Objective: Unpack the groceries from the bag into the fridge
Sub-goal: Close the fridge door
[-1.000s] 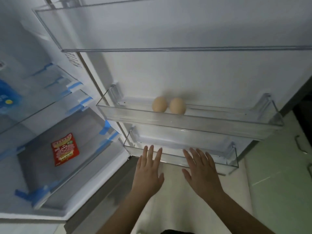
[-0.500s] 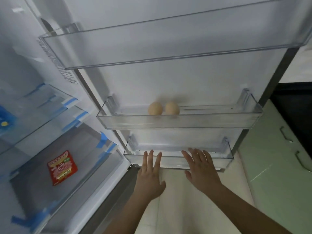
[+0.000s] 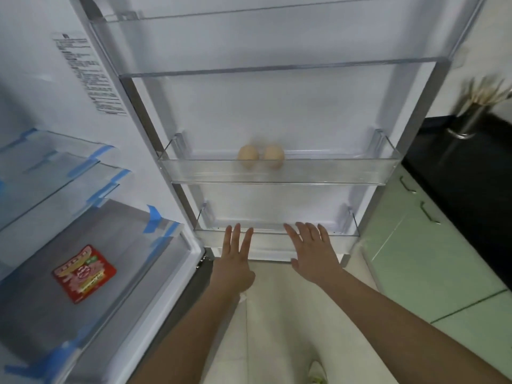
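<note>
Hands, left and right, spread flat and holding nothing below two pale brown eggs sitting in the clear plastic door shelf; bag out of sight, so next probably means fetching more groceries.

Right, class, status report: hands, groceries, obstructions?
Left hand, right hand open, holding nothing. Two eggs in middle door bin. Nothing blocking.
</note>
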Demonstrator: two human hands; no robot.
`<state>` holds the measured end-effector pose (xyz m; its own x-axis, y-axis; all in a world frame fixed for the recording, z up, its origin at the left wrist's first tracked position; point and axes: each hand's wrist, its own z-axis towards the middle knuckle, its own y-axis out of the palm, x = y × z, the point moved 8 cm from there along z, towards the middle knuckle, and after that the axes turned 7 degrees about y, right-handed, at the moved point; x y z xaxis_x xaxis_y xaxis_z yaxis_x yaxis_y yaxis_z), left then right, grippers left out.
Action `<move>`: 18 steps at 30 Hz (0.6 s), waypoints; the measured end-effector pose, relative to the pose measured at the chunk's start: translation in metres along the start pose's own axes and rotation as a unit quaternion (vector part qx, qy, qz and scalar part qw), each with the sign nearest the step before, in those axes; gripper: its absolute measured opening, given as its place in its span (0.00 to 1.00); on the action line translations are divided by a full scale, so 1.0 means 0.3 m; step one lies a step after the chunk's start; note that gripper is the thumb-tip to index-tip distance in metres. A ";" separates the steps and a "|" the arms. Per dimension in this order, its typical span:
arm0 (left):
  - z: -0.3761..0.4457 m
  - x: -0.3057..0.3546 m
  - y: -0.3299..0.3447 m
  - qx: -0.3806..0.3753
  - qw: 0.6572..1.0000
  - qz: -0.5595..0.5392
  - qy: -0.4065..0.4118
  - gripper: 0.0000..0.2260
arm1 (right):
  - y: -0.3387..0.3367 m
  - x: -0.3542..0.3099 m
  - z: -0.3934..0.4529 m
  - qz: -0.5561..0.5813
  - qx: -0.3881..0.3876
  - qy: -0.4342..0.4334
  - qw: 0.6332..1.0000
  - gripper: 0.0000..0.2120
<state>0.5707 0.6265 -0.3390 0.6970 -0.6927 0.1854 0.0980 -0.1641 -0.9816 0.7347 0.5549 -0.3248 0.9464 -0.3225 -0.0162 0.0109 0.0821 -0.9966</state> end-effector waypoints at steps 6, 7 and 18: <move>-0.054 -0.058 0.020 -0.012 1.000 0.025 0.009 0.44 | -0.052 0.005 -0.182 0.005 0.021 0.053 0.998 0.40; -0.066 -0.063 0.013 -0.013 1.000 0.025 0.010 0.44 | -0.063 0.036 -0.229 -0.003 0.026 0.070 0.997 0.40; -0.170 -0.117 -0.036 -0.048 0.997 -0.051 0.010 0.39 | -0.045 0.042 -0.448 0.000 0.041 0.076 0.996 0.41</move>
<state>0.5090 0.6167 -0.3326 0.6730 -0.6820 0.2863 0.0982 -0.3012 -0.9485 0.7030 0.4230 -0.3225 0.8870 -0.4606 -0.0334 0.0439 0.1562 -0.9867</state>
